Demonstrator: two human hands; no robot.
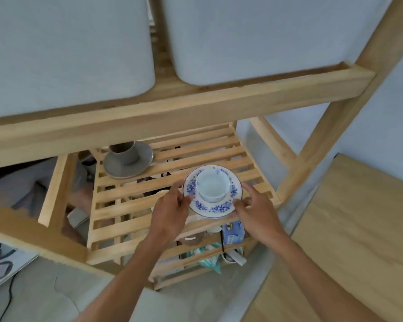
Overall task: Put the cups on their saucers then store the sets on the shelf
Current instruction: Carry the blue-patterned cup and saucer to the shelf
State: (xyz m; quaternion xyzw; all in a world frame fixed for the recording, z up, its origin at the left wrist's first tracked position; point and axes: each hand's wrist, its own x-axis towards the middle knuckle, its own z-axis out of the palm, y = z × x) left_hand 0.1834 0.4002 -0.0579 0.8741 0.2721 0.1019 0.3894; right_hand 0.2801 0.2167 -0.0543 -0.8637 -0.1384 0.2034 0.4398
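A white cup (212, 188) stands on a white saucer with a blue flower rim (215, 209), over the front right of the slatted wooden shelf (172, 163). My left hand (171, 211) pinches the saucer's left edge and my right hand (257, 209) grips its right front edge. I cannot tell whether the saucer rests on the slats or hovers just above them. Further back on the left of the same shelf, a grey cup (123, 152) sits on a grey saucer (128, 168).
Two large white bins (254, 36) fill the shelf above, behind a wooden rail (172, 108). Below the slats lie a blue box (233, 232) and assorted small items. A light wooden tabletop (349, 240) is at the right. A cable (8, 298) runs on the floor at left.
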